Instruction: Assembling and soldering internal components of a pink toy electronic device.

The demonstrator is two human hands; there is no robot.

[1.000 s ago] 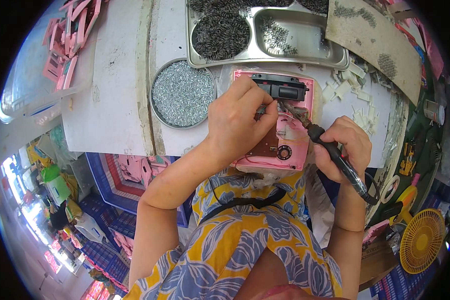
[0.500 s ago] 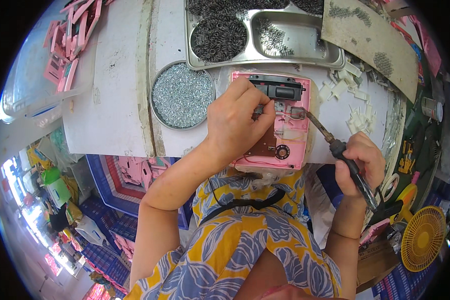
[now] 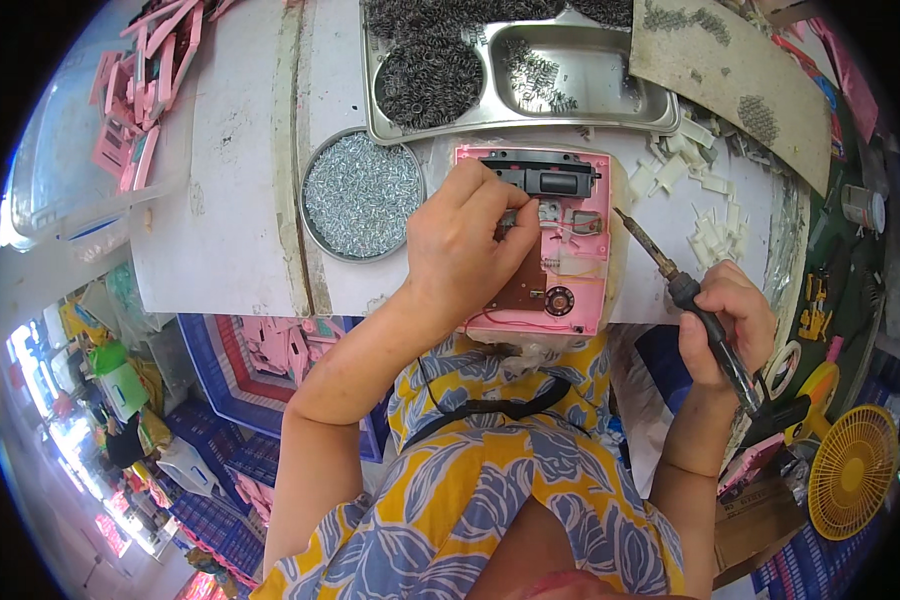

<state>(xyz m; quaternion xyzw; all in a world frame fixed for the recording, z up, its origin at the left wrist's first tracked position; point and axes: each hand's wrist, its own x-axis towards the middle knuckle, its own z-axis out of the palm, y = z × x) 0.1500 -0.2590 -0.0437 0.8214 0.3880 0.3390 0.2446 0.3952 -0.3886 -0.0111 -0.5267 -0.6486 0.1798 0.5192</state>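
A pink plastic casing [image 3: 592, 285] lies open on the table in front of me. Inside it are a black plastic part [image 3: 558, 183], a small metal motor [image 3: 582, 222], a brown board [image 3: 515, 287], a round black part [image 3: 560, 300] and thin red wires. My left hand [image 3: 465, 235] reaches over the casing's left side, thumb and finger pinched beside the motor; what they hold is hidden. In my right hand [image 3: 735, 315] is a soldering iron [image 3: 686, 291], its tip just off the casing's right edge, touching nothing.
A round tin of small silvery screws [image 3: 362, 195] stands left of the casing. Behind it sits a metal tray [image 3: 530, 125] of springs, with a board [image 3: 730, 95] overlapping. White plastic pieces [image 3: 715, 235] lie right. A yellow fan [image 3: 850, 470] and a blue crate [image 3: 205, 365] flank me.
The soldering iron's tip has drawn back from the motor to beyond the casing's right edge. My left hand stays pinched at nearly the same place. The whole view has shifted slightly.
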